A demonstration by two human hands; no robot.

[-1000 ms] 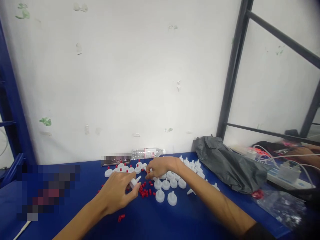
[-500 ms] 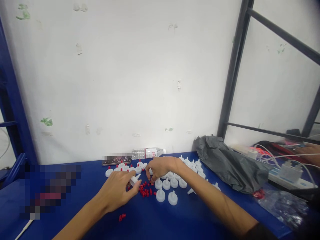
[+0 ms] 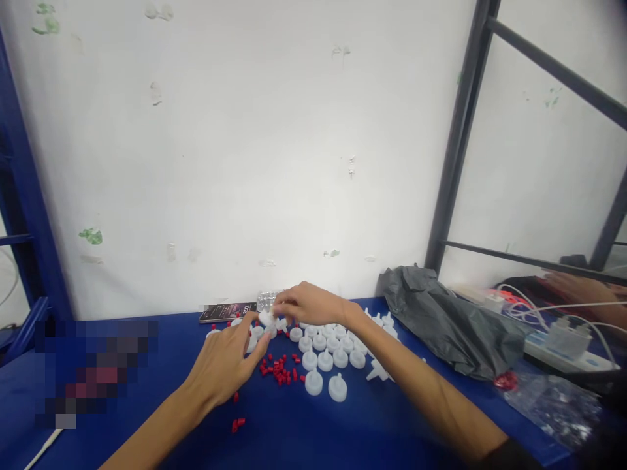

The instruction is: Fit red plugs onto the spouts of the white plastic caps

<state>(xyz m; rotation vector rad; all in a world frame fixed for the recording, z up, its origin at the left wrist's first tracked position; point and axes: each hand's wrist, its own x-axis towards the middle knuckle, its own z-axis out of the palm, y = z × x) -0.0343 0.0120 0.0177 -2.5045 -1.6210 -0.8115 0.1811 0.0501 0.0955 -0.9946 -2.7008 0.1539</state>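
My left hand (image 3: 223, 367) grips a white nozzle cap (image 3: 267, 318) between thumb and fingers, lifted above the table. Against the nozzle end of that cap, my right hand (image 3: 313, 304) has its fingers pinched; what they hold, if anything, is hidden. Loose small red tips (image 3: 280, 372) lie in a pile below the hands. To the right of the pile stand many white nozzle caps (image 3: 324, 361) with bare spouts. Behind my left hand are white caps with red tips (image 3: 213, 330) on them, partly covered by the hand.
A phone (image 3: 228, 312) and a clear plastic bottle (image 3: 266, 300) lie along the wall. On the right are a dark grey plastic bag (image 3: 450, 326), a clear bag (image 3: 548, 405), and a power strip with cables (image 3: 568, 343). Another person's hand (image 3: 582, 294) shows at the far right.
My right hand has risen from the red tips and moved up to the white nozzle cap. My left hand has lifted and tilted that cap towards it.
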